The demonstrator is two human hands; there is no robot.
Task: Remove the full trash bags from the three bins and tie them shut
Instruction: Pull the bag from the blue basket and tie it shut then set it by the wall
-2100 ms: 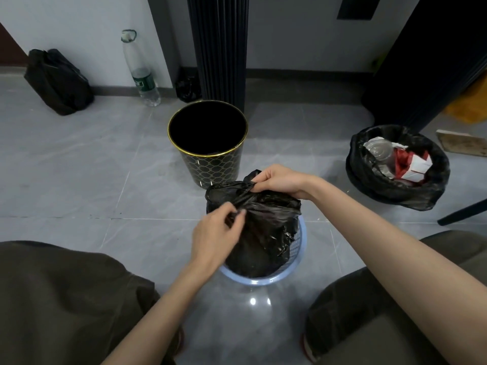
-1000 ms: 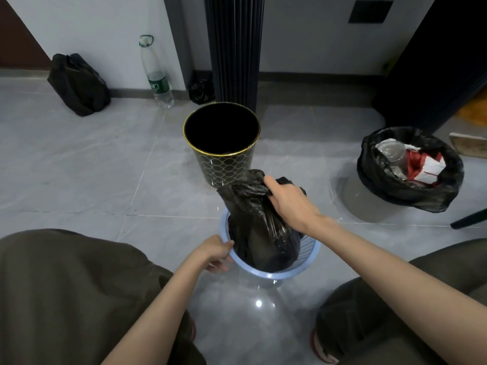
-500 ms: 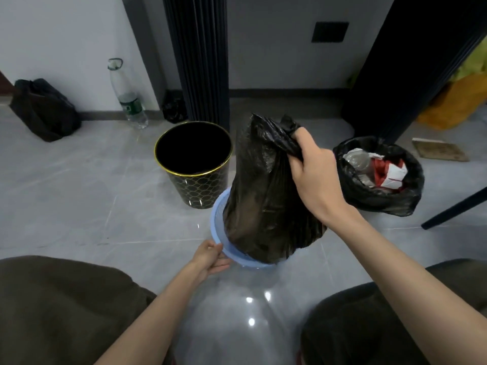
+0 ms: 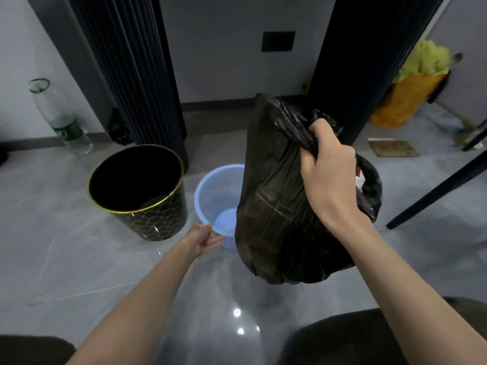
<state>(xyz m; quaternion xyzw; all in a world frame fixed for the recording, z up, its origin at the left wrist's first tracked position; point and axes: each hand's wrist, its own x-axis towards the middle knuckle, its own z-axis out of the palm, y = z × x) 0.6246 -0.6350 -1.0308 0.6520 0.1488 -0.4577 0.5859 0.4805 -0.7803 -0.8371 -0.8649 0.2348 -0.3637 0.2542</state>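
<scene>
Above the floor, at about three o'clock of the blue basket (image 4: pixel 203 196), the black trash bag (image 4: pixel 274 212) now hangs fully clear. Half a second ago its bottom was still in the basket's mouth; now the basket's bare blue base shows. The right hand (image 4: pixel 328 177) has lifted it, fingers clamped in a fist round the bunched neck, loose plastic sticking up past the knuckles. The left hand (image 4: pixel 201 238) stays at the basket's six o'clock edge, thumb over the rim and fingers under it, pinching it. I judge this is to keep the light basket from rising with the bag.

For the task, this means the removal from this bin is done. Tying looks still to do: no knot shows, though the fist hides part of the neck. Tying will likely need the left hand to let go of the rim and join the right.

At nine o'clock of the basket stands the black-and-gold bin (image 4: pixel 158 219), dark inside with no liner showing. At three o'clock, mostly hidden behind the raised bag and the right hand, the third bin's bag (image 4: pixel 371 191) sits open with a scrap of red-and-white rubbish showing, so it seems one bag is not yet pulled.
</scene>
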